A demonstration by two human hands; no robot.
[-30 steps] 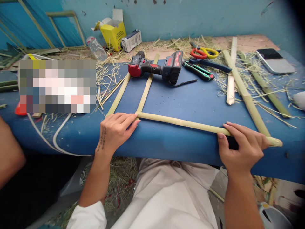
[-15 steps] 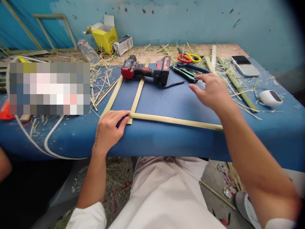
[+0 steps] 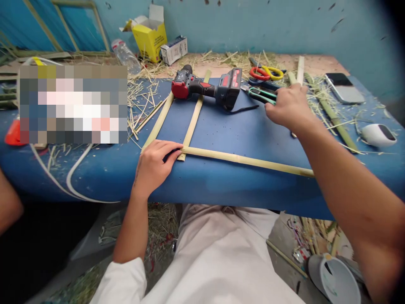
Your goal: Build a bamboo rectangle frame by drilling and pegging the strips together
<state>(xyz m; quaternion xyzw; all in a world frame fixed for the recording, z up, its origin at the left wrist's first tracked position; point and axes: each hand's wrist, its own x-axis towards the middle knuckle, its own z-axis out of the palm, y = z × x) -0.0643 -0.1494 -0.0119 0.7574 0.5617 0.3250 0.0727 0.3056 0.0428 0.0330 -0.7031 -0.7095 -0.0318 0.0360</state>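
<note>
My left hand (image 3: 158, 162) presses thumb and fingers together at the end of a long bamboo strip (image 3: 237, 158), where it crosses a second bamboo strip (image 3: 193, 120). Another bamboo strip (image 3: 160, 120) slants away beside it, its near end partly behind my knuckles. My right hand (image 3: 291, 105) is curled over the handle ends of green-and-black pliers (image 3: 261, 94), whose metal tip points left; the fingers' inner side is hidden. A cordless drill (image 3: 207, 88) lies across the far part of the two slanting strips.
Scissors (image 3: 267, 73), a phone (image 3: 344, 88) and a white rounded device (image 3: 379, 135) lie at the right. A yellow box (image 3: 150, 40), small carton (image 3: 174, 50) and plastic bottle (image 3: 125, 55) stand or lie at the back. A bucket (image 3: 338, 278) is on the floor. Another person's arm shows at left.
My right hand has moved from hovering open near the pliers to closing over their handle ends. My left hand stays at the strip joint. The view has shifted slightly.
</note>
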